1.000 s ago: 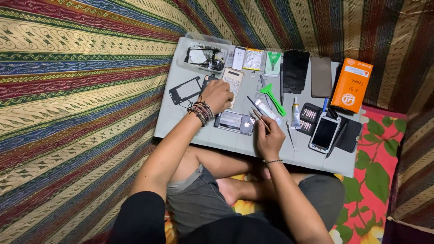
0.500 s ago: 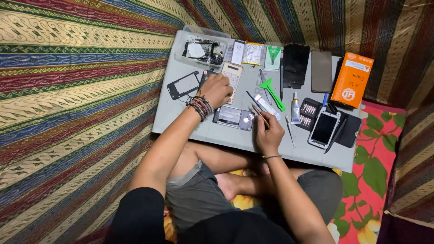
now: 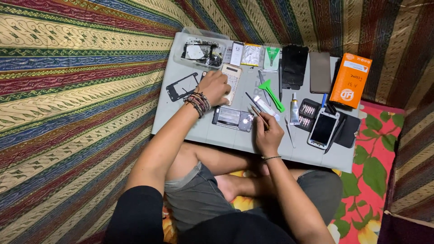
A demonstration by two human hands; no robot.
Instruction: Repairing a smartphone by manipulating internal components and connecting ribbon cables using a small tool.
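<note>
The opened phone (image 3: 233, 119) lies on the grey tabletop (image 3: 176, 118), long axis running 9 to 3 o'clock. The right hand (image 3: 267, 134), at its 3 o'clock, grips thin tweezers (image 3: 258, 111). The left hand (image 3: 215, 87), at 11 o'clock, curls over a pale phone back cover (image 3: 232, 79).

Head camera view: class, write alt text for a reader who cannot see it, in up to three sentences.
A seated person works on an opened phone on a grey board across their lap: the right hand holds a thin tool, and the left hand rests on a pale device. Around lie a green pry tool, a white phone and an orange box.
</note>
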